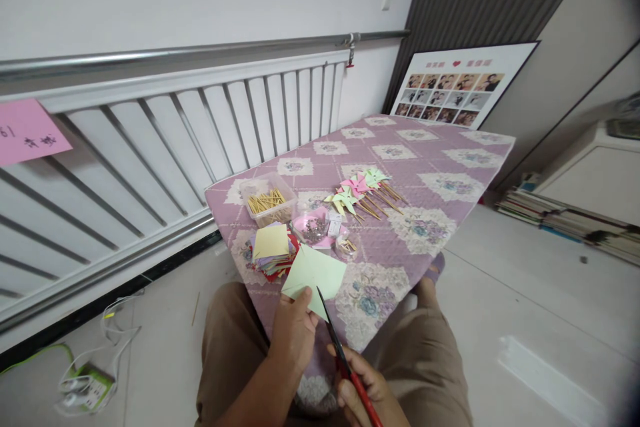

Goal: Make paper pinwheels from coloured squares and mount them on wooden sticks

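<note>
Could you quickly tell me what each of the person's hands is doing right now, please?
Left hand: closed on the light green paper square.
Right hand: closed on the red-handled scissors, blade tip at the paper's edge.

- We see a pale green paper square (316, 275) pinched in the left hand (294, 337).
- The scissors (350, 367) in the right hand (363, 390) show dark blades and red handles.
- At ten o'clock from the green square, we find a paper stack (273, 250) topped with pale yellow, with purple, green and red edges beneath.
- The quilted table cover (440, 167) is mauve with cream floral patches in blue and green.
- At one o'clock, the pinwheels (357, 188) are yellow-green, pink and mint on tan sticks.
- At eleven o'clock, a clear box (267, 203) holds tan sticks.
- We wear tan-brown trousers (225, 340).
- A pink note (27, 132) with dark writing hangs on the white slatted panel (165, 133).
</note>
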### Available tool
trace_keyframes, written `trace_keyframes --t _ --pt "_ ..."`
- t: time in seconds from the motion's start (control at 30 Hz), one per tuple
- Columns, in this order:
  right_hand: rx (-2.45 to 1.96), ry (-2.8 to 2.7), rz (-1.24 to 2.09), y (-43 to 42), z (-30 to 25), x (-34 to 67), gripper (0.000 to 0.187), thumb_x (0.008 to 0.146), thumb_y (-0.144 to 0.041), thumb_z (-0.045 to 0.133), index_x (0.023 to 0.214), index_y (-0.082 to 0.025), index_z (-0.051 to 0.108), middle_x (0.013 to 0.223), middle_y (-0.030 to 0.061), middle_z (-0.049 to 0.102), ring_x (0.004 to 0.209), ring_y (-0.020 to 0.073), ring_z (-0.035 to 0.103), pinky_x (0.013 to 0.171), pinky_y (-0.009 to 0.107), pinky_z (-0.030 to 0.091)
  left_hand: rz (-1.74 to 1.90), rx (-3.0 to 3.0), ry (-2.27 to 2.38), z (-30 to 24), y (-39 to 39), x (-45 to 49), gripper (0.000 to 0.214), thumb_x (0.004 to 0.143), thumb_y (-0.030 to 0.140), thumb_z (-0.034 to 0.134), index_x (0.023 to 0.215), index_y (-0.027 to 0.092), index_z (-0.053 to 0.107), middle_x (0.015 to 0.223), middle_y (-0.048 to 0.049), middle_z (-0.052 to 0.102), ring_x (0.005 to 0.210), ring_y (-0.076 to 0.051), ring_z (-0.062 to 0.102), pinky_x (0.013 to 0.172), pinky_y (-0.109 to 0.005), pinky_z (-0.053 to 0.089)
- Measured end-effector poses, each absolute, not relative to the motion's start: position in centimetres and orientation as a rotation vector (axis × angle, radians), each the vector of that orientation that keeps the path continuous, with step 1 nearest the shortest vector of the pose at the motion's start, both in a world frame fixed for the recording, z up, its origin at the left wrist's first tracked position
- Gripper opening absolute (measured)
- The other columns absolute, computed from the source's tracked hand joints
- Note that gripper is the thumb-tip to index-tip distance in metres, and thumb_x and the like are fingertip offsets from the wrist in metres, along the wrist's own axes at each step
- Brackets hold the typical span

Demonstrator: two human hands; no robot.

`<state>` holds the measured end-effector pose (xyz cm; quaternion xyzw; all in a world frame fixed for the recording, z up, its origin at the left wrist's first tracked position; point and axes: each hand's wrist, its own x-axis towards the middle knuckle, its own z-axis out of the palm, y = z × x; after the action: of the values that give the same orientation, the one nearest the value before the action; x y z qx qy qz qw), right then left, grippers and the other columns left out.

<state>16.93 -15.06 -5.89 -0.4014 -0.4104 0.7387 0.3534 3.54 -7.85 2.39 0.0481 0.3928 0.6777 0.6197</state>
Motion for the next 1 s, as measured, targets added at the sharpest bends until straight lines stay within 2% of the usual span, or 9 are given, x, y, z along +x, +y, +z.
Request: trace_keyframes --t 0.2,0.43,0.63,0.73,0.9,1.0 --pt "-1.028 -1.122 1.898 -15.1 -5.6 17.2 0.068 0.073 -0.063 0.064 0.124 -0.02 0.052 0.053 -0.0092 0.037 0.039 0.0027 0.026 0.037 0.015 0.023 1.564 0.131 0.937 2.2 -7.8 3.5 0.032 0.06 0.021 0.076 0.087 0.02 0.06 0.089 -0.003 0.07 0.09 -0.018 0.065 0.079 -0.027 0.048" --pt "-1.027 -1.143 1.897 -15.0 -5.7 17.2 0.068 0.072 -0.064 0.063 0.124 -0.021 0.052 0.055 -0.0083 0.036 0.041 0.0036 0.026 0.038 0.016 0.021 1.563 0.145 0.947 2.2 -7.8 3.5 0.034 0.06 0.022 0.076 0.091 0.02 0.061 0.094 -0.0046 0.07 0.085 -0.017 0.066 0.076 -0.026 0.048" --pt "-1.04 -1.143 1.894 -15.0 -5.9 17.2 0.071 0.072 -0.065 0.062 0.127 -0.021 0.051 0.058 -0.0058 0.043 0.041 0.0035 0.025 0.038 0.016 0.021 1.554 0.157 0.96 2.1 -7.9 3.6 0.03 0.063 0.022 0.074 0.089 0.021 0.061 0.095 -0.0024 0.07 0.084 -0.016 0.066 0.074 -0.024 0.049" --pt "-1.042 -1.211 1.862 -15.0 -5.5 17.7 0.07 0.073 -0.065 0.061 0.128 -0.022 0.051 0.065 -0.003 0.048 0.045 0.0052 0.03 0.041 0.018 0.025 1.561 0.178 0.933 1.8 -7.7 3.4 0.032 0.064 0.021 0.074 0.093 0.022 0.061 0.093 -0.0021 0.07 0.085 -0.016 0.066 0.075 -0.024 0.05" --pt "-0.926 -1.381 1.804 -14.6 -5.8 18.8 0.069 0.07 -0.066 0.064 0.124 -0.024 0.054 0.074 0.0005 0.056 0.059 0.011 0.045 0.055 0.024 0.037 1.62 0.2 0.975 1.7 -6.9 1.6 0.034 0.064 0.02 0.074 0.096 0.02 0.062 0.09 -0.0034 0.07 0.081 -0.015 0.065 0.071 -0.023 0.05" --pt "-0.993 -1.297 1.831 -14.3 -6.5 19.4 0.074 0.069 -0.067 0.062 0.128 -0.024 0.049 0.076 0.0019 0.058 0.056 0.011 0.047 0.046 0.02 0.036 1.575 0.238 1.016 2.3 -6.7 0.0 0.042 0.061 0.021 0.076 0.102 0.018 0.063 0.094 -0.0055 0.07 0.077 -0.015 0.065 0.067 -0.025 0.051"
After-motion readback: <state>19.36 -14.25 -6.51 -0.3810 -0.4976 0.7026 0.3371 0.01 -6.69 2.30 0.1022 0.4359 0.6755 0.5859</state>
